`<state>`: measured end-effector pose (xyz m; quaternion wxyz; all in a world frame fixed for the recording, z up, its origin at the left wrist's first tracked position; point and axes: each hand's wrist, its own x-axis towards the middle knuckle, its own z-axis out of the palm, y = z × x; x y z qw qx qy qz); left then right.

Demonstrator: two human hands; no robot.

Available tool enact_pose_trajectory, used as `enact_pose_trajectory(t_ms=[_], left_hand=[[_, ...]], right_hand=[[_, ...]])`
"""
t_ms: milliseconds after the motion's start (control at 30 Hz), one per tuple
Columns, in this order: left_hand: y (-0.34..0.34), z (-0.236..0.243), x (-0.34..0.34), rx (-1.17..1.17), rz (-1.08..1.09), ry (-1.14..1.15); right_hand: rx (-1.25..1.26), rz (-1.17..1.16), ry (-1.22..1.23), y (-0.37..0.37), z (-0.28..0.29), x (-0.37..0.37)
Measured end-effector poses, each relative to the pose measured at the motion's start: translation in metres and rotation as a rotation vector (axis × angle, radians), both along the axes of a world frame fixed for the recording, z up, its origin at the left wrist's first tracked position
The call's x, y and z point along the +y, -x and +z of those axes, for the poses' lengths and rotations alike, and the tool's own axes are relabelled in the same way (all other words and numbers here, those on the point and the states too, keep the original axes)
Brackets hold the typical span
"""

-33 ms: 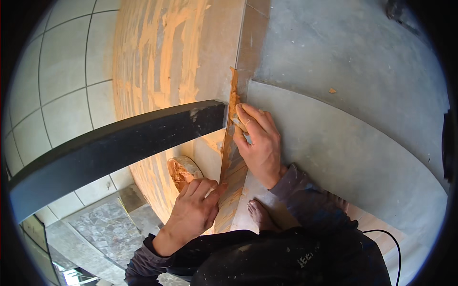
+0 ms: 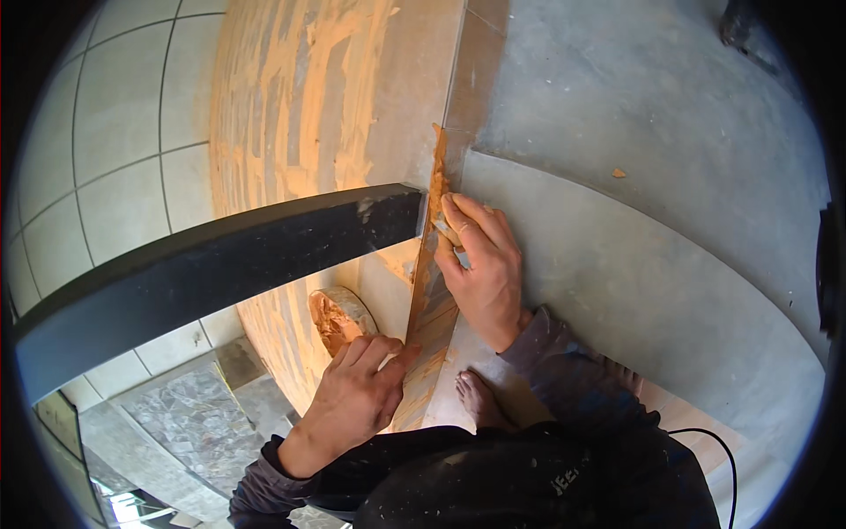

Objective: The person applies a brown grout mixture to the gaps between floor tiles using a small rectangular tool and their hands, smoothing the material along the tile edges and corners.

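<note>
In my right hand (image 2: 485, 273), closed with fingers bent, is a small tan scraper (image 2: 450, 233), mostly hidden by the fingers. It is pressed to a narrow ledge smeared with orange filler (image 2: 438, 167), right beside the end of a black beam (image 2: 264, 242). Lower left, my left hand (image 2: 352, 388) is curled closed, its fingers next to the ledge's lower part. Just beyond those knuckles stands a round-ended tub (image 2: 354, 307) with orange filler inside; the hand covers its near end. What the left fingers grip, if anything, is hidden.
Streaks of orange filler cover the brownish panel (image 2: 300, 97) at the back left. White wall tiles (image 2: 119, 106) stand beyond it. A broad grey curved surface (image 2: 617, 264) spreads to my right. My bare foot (image 2: 478, 397) is below, and a black cable (image 2: 730, 458) curls at lower right.
The whole view has shifted slightly, so the ledge and panel sit a little farther right. Both hands keep nearly the same places and grips.
</note>
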<state>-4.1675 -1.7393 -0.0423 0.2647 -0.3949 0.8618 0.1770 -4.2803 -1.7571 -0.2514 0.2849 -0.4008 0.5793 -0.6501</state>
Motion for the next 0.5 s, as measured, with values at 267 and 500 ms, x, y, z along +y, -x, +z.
enact_pose_trajectory(t_ms=[267,500], left_hand=[[-0.059,0.088,-0.004,0.03,0.275,-0.099],[-0.078,0.096,0.006,0.075,0.336,-0.075]], right_hand=[[-0.049,0.048,-0.071,-0.062,0.048,-0.003],[-0.021,0.091,-0.077,-0.078,0.055,0.011]])
